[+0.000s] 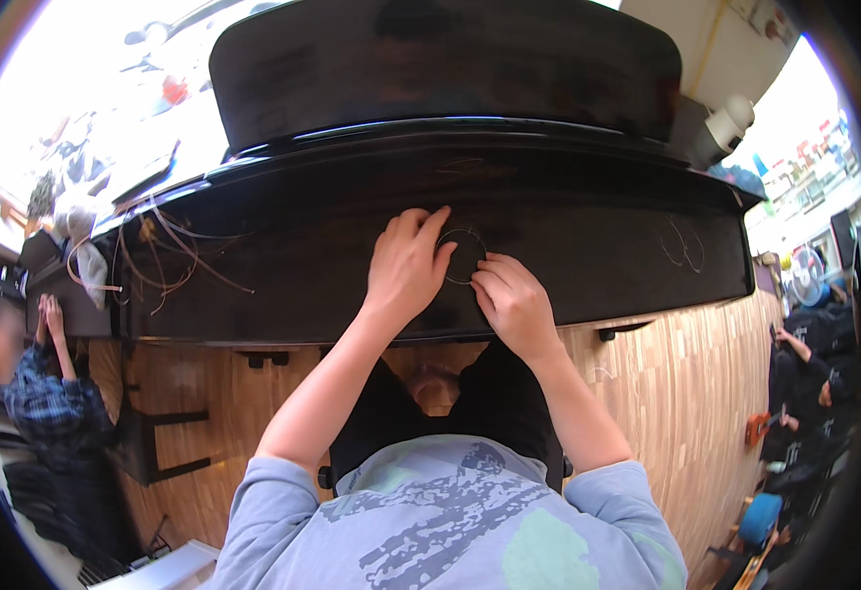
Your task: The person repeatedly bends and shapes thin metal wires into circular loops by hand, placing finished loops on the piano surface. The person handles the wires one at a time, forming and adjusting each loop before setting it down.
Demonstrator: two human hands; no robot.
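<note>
A thin string or wire wound into a round coil (pixel 465 230) is between my hands on the dark, glossy closed lid of a piano (pixel 568 216). My left hand (pixel 403 264) is at the coil's left side, its thumb against the loop and its index finger reaching past it. With thumb and fingertips together, my right hand (pixel 515 303) pinches the coil's lower right edge. A second loose loop of thin string (pixel 684 246) lies farther right on the lid. Several pale, loosely curled strings (pixel 180 258) spread across the lid's left end.
Behind the lid rises a black upright panel (pixel 440 69). A white rounded device (pixel 730 123) stands at the far right. At left, a person (pixel 57 393) in a plaid shirt sits beside a black stool (pixel 170 442). People and guitars (pixel 757 428) are along the right edge of the wooden floor (pixel 657 403).
</note>
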